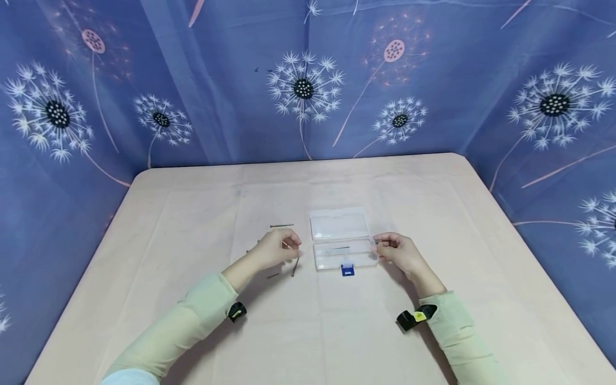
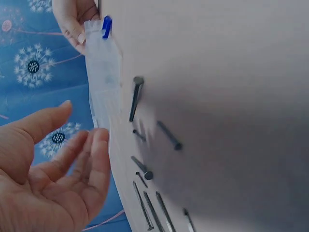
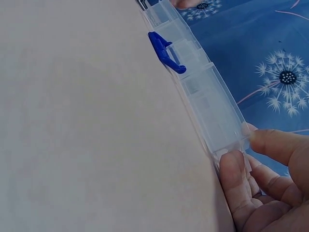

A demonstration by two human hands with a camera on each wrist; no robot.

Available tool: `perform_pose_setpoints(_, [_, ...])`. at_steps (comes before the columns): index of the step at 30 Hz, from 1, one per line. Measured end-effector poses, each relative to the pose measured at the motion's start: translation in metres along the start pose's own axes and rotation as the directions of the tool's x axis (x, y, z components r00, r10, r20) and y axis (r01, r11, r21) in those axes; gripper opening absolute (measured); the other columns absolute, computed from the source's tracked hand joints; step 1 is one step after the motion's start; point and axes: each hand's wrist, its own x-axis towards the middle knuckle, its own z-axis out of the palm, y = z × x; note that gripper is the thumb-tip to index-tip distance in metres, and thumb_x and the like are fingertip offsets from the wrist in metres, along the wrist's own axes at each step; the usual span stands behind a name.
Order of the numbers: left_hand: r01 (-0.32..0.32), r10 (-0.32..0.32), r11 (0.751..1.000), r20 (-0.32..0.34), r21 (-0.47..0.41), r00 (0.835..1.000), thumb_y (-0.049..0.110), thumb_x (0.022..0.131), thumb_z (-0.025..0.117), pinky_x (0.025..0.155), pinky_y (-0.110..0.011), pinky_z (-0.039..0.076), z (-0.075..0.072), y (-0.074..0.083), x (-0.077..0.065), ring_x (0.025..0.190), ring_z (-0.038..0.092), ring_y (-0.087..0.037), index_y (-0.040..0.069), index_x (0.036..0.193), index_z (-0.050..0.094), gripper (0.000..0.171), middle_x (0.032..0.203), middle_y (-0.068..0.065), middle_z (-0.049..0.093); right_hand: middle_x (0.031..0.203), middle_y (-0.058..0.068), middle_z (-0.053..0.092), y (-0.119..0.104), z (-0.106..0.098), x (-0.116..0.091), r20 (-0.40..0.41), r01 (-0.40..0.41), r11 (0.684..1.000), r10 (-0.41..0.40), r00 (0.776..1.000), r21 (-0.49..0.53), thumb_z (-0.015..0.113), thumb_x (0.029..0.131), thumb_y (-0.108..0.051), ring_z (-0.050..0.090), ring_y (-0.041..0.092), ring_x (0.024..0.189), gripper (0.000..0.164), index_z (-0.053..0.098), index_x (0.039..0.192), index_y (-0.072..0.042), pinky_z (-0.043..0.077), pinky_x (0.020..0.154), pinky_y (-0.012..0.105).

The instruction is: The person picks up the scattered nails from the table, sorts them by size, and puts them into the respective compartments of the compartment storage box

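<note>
A clear plastic box with its lid folded back lies on the table, a blue latch at its front edge. One nail shows inside it. My right hand pinches the box's right end between thumb and fingers, seen closely in the right wrist view. To the left of the box, my left hand hovers over several loose nails; in the left wrist view its thumb and fingers are apart with nothing between them. A large nail lies nearest the box, and other nails lie about it.
The table has a pale cloth over it. Blue curtains with a dandelion print stand along its back and sides. Another nail lies just beyond my left hand.
</note>
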Motion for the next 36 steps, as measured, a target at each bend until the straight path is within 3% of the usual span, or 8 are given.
perform_pose_setpoints(7, [0.052,-0.042,0.986,-0.071,0.157,0.997,0.012,0.079,0.074,0.071,-0.027,0.051,0.01,-0.002,-0.011,0.076,0.06,-0.013,0.001,0.091,0.063,0.02,0.082,-0.003,0.065,0.085,-0.002,0.055,0.0,0.0,0.0,0.005,-0.001,1.0,0.001,1.0,0.025,0.059,0.088,-0.001,0.056,0.002,0.067,0.043,0.046,0.123,0.018,0.052,0.062,0.016])
perform_pose_setpoints(18, [0.101,-0.09,0.974,-0.064,0.201,0.994,0.01,0.076,0.076,0.054,-0.02,0.044,0.023,-0.012,-0.012,0.055,0.051,-0.009,0.005,0.08,0.059,0.018,0.068,0.001,0.058,0.083,-0.004,0.055,0.002,0.003,0.0,-0.002,-0.001,0.999,0.001,1.0,0.034,0.06,0.087,0.0,0.055,0.002,0.067,0.043,0.046,0.123,0.019,0.052,0.061,0.016])
perform_pose_setpoints(28, [0.08,-0.055,0.954,-0.095,0.288,0.994,0.005,0.076,0.07,0.053,-0.02,0.042,0.026,-0.013,-0.01,0.058,0.049,-0.011,0.007,0.071,0.061,0.011,0.064,0.001,0.058,0.082,-0.004,0.056,0.003,0.001,0.001,-0.005,0.009,1.0,-0.009,1.0,0.006,0.059,0.087,0.0,0.056,0.002,0.065,0.041,0.047,0.122,0.018,0.05,0.058,0.015])
perform_pose_setpoints(36, [0.097,-0.061,0.921,-0.107,0.377,0.992,0.005,0.073,0.064,0.053,-0.023,0.044,0.03,-0.008,-0.009,0.057,0.051,-0.013,0.007,0.07,0.06,0.006,0.065,0.0,0.059,0.081,-0.005,0.055,0.002,0.001,0.001,-0.008,0.015,1.0,-0.015,1.0,0.003,0.058,0.088,0.0,0.057,0.002,0.066,0.04,0.047,0.122,0.019,0.052,0.06,0.016])
